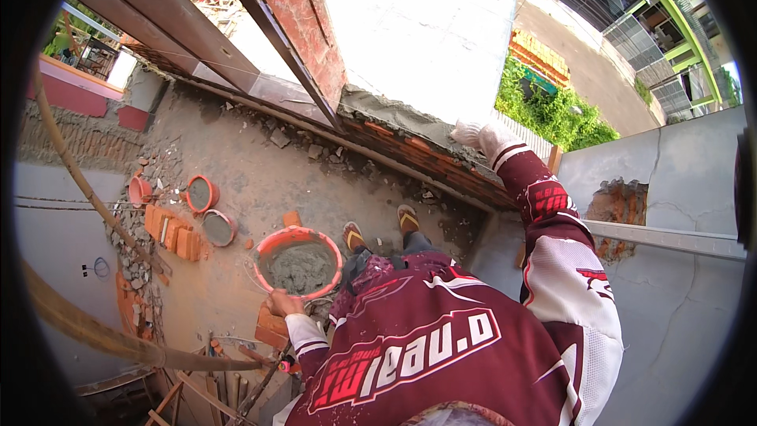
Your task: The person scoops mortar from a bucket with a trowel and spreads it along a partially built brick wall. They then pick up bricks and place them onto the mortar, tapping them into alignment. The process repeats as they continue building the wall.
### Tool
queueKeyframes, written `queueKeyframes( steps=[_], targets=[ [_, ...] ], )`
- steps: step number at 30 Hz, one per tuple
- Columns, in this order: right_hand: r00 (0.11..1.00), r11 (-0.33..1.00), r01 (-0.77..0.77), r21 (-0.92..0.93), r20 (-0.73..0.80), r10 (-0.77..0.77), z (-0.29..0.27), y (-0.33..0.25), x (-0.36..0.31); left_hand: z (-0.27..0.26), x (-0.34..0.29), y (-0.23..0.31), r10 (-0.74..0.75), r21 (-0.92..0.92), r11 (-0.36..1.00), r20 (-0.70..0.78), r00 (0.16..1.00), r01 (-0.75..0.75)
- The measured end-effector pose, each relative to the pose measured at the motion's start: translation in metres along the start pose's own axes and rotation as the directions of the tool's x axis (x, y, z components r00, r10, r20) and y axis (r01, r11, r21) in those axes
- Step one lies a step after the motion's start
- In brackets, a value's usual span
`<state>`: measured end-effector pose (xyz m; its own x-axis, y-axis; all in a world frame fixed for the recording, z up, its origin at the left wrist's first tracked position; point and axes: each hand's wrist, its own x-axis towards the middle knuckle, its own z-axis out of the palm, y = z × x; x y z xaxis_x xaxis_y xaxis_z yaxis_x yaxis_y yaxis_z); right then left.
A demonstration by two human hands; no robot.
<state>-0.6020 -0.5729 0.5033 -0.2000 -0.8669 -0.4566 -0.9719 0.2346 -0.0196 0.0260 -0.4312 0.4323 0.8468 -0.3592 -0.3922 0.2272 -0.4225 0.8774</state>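
My left hand is at the near rim of a large orange tub, above a few orange bricks. Its fingers are curled closed; what they hold, if anything, does not show. Grey wet mortar fills much of the tub. With the arm stretched out to the right, my right hand rests at the top of a low brick wall, beside the rough grey mortar along its top. Bright light washes out that hand's fingers, so their pose is unclear.
Two small mortar buckets and a row of bricks stand left of the tub. Rubble lies along the wall's foot. A bent bamboo pole crosses the lower left. A metal bar juts out at right.
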Motion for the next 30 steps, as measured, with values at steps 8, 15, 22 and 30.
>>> queueKeyframes(
  steps=[8, 15, 22, 30],
  targets=[
    [0.999, 0.998, 0.013, 0.069, -0.031, -0.011, -0.015, 0.044, -0.036, 0.014, -0.009, -0.006, -0.099, 0.068, 0.993, 0.038, 0.994, 0.096],
    [0.982, 0.981, 0.187, 0.060, -0.016, -0.187, -0.026, -0.022, 0.088, 0.018, -0.023, -0.003, -0.039, 0.011, 0.999, 0.075, 0.996, 0.039],
    [0.952, 0.953, 0.302, -0.028, 0.054, -0.300, -0.012, -0.050, 0.154, 0.008, -0.020, 0.004, -0.106, -0.105, 0.987, 0.119, 0.987, 0.118],
    [0.918, 0.919, 0.354, -0.172, 0.249, -0.307, 0.014, 0.061, 0.081, 0.019, 0.000, -0.007, 0.009, -0.017, 1.000, 0.102, 0.995, -0.008]
  ],
)
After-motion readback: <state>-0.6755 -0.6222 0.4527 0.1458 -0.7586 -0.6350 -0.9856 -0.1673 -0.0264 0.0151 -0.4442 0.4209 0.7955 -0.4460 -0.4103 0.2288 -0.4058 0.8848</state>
